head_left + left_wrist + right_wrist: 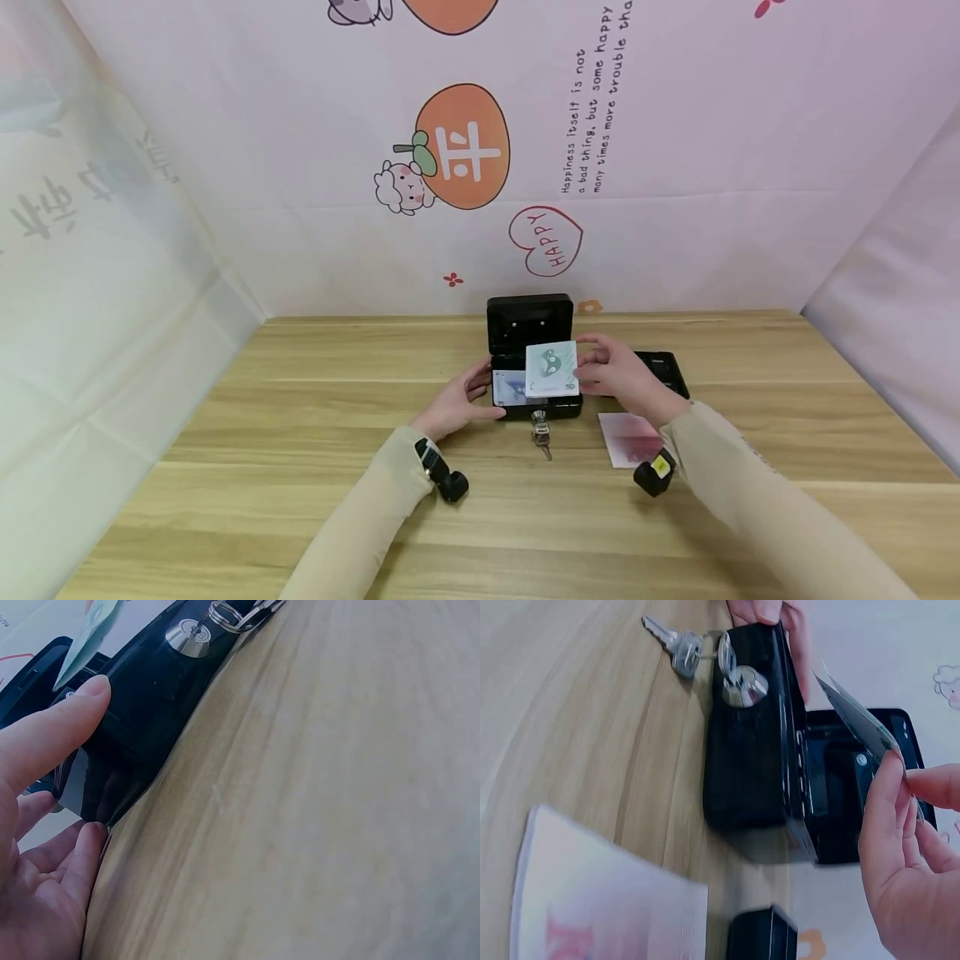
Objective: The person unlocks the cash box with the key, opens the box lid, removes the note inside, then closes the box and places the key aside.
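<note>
A small black cash box (512, 412) stands on the wooden table with its lid (528, 323) raised. At its left end my left hand (459, 403) steadies it, thumb along the front and fingers at the side. My right hand (617, 375) pinches a thin stack of green-printed notes (552, 369) by its right edge, tilted above the box. Blue-printed notes (507, 388) show inside the left part of the box; the held notes cover the rest. A key ring with keys (686, 654) hangs from the lock (745, 687) on the box's front.
A black compartment tray (667, 371) lies right of the box, partly behind my right hand. Pink-printed notes (624, 437) lie on the table (300, 483) below my right wrist. Printed cloth (712, 208) stands behind the table and at both sides.
</note>
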The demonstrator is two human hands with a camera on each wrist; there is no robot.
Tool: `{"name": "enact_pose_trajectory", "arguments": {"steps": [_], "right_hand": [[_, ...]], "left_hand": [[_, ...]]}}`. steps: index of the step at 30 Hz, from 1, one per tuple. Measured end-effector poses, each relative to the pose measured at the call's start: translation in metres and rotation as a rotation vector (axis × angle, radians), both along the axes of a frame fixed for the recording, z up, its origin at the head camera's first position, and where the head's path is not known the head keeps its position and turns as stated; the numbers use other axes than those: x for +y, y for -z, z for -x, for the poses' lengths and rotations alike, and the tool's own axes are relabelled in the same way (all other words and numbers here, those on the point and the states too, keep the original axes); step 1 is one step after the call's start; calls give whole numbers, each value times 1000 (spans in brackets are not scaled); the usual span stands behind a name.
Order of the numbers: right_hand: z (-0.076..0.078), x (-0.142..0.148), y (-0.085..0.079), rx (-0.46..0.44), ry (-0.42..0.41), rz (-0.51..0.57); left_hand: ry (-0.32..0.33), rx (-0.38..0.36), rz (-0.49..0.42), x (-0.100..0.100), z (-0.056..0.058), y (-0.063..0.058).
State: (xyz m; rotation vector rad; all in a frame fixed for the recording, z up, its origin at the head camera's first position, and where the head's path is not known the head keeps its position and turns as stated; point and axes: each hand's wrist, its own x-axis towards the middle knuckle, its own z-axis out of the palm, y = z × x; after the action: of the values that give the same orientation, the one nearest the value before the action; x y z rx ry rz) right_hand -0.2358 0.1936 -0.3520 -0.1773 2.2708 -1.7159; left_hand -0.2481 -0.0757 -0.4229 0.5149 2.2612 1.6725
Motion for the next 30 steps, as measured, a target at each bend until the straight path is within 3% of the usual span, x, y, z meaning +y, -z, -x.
{"name": "enact_pose_trajectory", "arguments": {"steps": [5, 21, 30], "right_hand": [[-4, 18, -3, -25, 18, 43], [-28, 85, 5, 23, 22, 86], [-36, 152, 13, -1, -31, 376]], "left_hand": [[3, 5, 1, 0, 0, -1], [7, 2, -3, 0, -3, 1], [-13, -2, 23, -1, 0, 5]]}}
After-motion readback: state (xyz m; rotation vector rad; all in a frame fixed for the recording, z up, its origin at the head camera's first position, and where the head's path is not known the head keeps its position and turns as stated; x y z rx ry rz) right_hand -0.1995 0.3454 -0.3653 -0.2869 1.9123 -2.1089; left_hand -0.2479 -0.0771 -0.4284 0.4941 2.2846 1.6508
